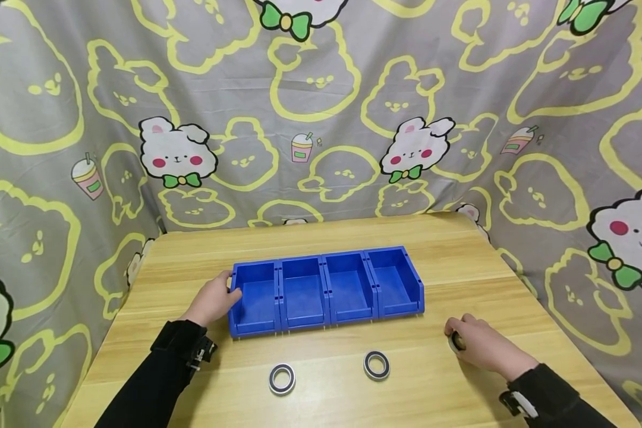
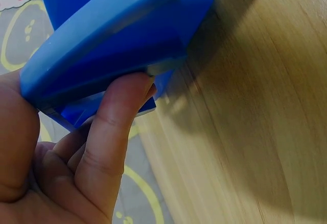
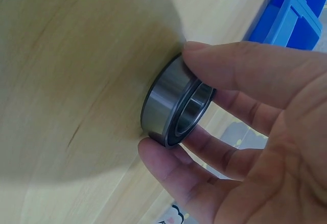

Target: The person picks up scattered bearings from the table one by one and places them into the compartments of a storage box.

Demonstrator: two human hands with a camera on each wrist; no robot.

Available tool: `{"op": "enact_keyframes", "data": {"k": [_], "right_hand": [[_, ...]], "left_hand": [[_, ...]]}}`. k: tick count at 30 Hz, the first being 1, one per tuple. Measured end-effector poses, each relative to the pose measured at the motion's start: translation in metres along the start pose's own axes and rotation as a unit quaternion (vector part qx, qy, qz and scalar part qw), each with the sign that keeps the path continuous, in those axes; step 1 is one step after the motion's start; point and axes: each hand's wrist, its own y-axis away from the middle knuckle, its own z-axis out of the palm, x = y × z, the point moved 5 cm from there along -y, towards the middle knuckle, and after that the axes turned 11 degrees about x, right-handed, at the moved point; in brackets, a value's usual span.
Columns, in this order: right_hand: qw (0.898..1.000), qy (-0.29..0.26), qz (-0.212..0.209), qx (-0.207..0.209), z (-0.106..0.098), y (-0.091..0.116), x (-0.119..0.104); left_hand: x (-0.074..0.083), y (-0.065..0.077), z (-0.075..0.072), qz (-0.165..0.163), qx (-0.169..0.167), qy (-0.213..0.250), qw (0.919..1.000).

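Observation:
My left hand point(image 1: 212, 300) grips the left side wall of a blue row of joined storage bins point(image 1: 302, 327), thumb over the rim and fingers outside. In the left wrist view the fingertips press under the ledge of the blue wall point(image 2: 127, 35). At the right of the table my right hand point(image 1: 484, 345) pinches a ball bearing point(image 3: 166, 98) by its outer ring between thumb and fingers, low over the wood. Two more bearings lie flat in front of the bins, one at left point(image 1: 282, 393) and one near the middle point(image 1: 377, 352).
The bins stand on a wood-grain table point(image 1: 192, 255), and the compartments show bare blue floors. A patterned grey curtain point(image 1: 326, 178) hangs behind and on both sides of the table.

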Motion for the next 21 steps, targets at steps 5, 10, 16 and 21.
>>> {"op": "enact_keyframes", "data": {"k": [5,10,16,21], "right_hand": [[1.000,-0.008,-0.011,0.002,-0.004,0.000,0.000],[0.998,0.000,-0.050,0.026,-0.024,-0.005,-0.005],[0.987,0.025,-0.124,0.100,-0.056,-0.024,-0.023],[0.981,0.035,-0.149,0.123,-0.077,-0.047,-0.044]], "left_hand": [[0.000,-0.001,0.001,0.002,0.002,0.002,1.0000],[0.000,0.000,0.002,0.000,0.004,0.004,1.0000],[0.000,0.001,0.002,-0.007,0.002,0.009,0.9999],[-0.001,0.002,0.000,-0.012,0.001,0.010,0.9999]]}}
